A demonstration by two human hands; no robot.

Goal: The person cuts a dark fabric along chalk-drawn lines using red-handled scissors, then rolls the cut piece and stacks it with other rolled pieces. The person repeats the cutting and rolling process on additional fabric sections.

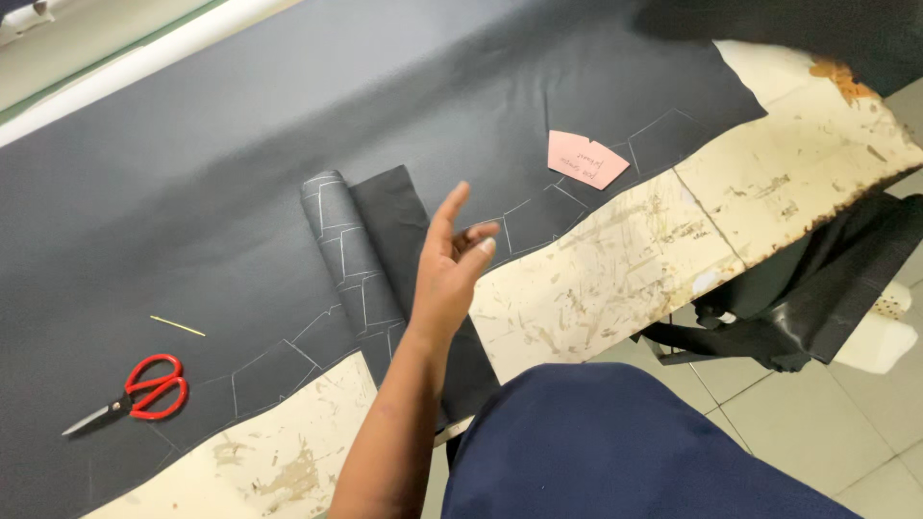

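While raised above the worn cream table (pixel 615 288), left hand (pixel 447 274): fingers loosely spread and slightly curled, palm turned sideways, grasping nothing, touching nothing; forearm reaching up from the lower edge of view. Right hand: out of view, state not determinable.

Nearest to the left hand: rolled dark fabric piece (pixel 351 255) with pale chalk outlines, lying just to the left of the hand, partly unrolled over a flat black panel (pixel 399 216) beneath it.

Spread across most of the table: large dark grey fabric sheet (pixel 192 173), chalk-marked with panel shapes along its near edge.

Pink paper pattern piece (pixel 586 159): fan-shaped with a notched lower edge, handwritten marks on it, lying flat on the fabric sheet to the upper right of the hand, well apart from it.

Red-handled scissors (pixel 135 392): closed, blades pointing left, on the fabric sheet far left of the hand.

Thin yellow stick (pixel 177 326): just above the scissors, on the same sheet.

Heap of black fabric (pixel 808 298): hanging off the right end of the table, over the tiled floor (pixel 798 423).

Navy garment (pixel 615 447): bottom centre, at the table's near edge.
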